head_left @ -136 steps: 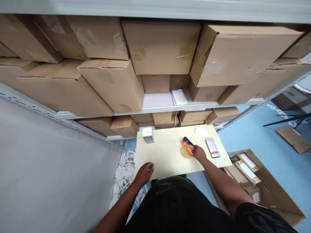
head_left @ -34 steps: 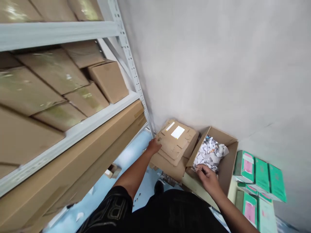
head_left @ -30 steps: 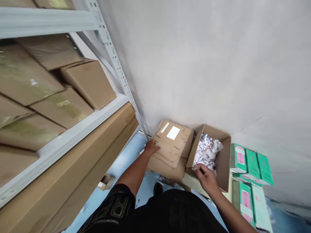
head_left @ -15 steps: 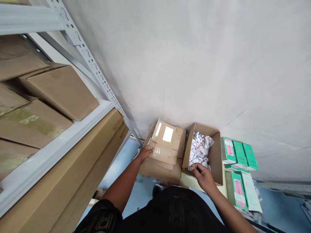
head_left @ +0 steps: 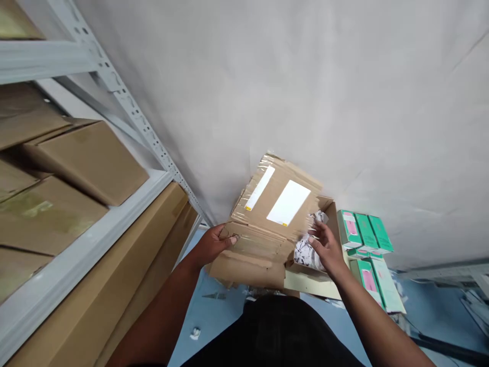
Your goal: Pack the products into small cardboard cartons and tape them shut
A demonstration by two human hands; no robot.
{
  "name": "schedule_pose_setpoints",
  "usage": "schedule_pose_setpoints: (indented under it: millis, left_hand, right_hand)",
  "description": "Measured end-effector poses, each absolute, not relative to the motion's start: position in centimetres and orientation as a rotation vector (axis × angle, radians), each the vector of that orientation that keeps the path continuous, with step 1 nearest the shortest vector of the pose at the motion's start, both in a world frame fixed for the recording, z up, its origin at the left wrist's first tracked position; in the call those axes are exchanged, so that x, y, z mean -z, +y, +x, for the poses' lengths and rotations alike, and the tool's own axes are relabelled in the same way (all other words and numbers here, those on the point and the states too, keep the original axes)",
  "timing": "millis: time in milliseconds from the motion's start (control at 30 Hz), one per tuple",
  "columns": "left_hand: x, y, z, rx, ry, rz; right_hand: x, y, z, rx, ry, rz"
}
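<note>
Leftmost, a pale metal rack (head_left: 133,109) carries stacked brown cartons (head_left: 91,165), one with shiny tape across its face. A long cardboard box (head_left: 143,275) lies slantwise below the shelf beam. Next comes the blue floor (head_left: 208,313), with a crumpled white scrap (head_left: 195,334) on it. The left hand (head_left: 214,244) pinches the lower left edge of a flattened carton (head_left: 267,229), thumb on top and fingers curled around behind the edge. That carton sits in the middle, just in front of the grey wall (head_left: 305,92); its upper panel tilts up and bears a narrow white label (head_left: 260,188) and, right of it, a larger one (head_left: 289,202), while clear tape glints along the fold. More brown cardboard (head_left: 246,270) lies beneath. Rightward, the raised panel partly covers an open carton (head_left: 333,220) filled with torn white paper (head_left: 304,253). Over it is the right hand (head_left: 326,247), fingers half bent and the thumb close below them; whether they grip the panel's edge or paper, I cannot tell. Beyond, green boxes with pink panels (head_left: 364,229) stand grouped on a cream tabletop (head_left: 313,286).
</note>
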State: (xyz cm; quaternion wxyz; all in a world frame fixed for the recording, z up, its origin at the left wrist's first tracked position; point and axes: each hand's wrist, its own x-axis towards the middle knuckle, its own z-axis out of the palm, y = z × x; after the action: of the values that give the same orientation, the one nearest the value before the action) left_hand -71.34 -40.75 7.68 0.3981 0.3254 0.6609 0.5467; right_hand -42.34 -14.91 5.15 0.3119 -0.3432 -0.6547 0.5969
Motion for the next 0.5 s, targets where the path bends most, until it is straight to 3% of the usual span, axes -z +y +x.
schedule_pose_setpoints:
  millis: [200, 400, 500]
  left_hand:
    - [-9.8, -35.5, -68.8, -1.255, 1.409, 1.073]
    - [-8.2, -30.4, -59.6, -1.579, 0.785, 0.803]
    - [-7.0, -28.4, -51.7, -1.461, 0.712, 0.812]
  right_hand:
    - [-8.7, -18.1, -38.3, -1.848, -1.170, -0.880]
    - [-8.8, -19.2, -29.5, -1.620, -0.834, -0.890]
    - [-8.1, -19.4, -24.3, -1.518, -0.692, -0.932]
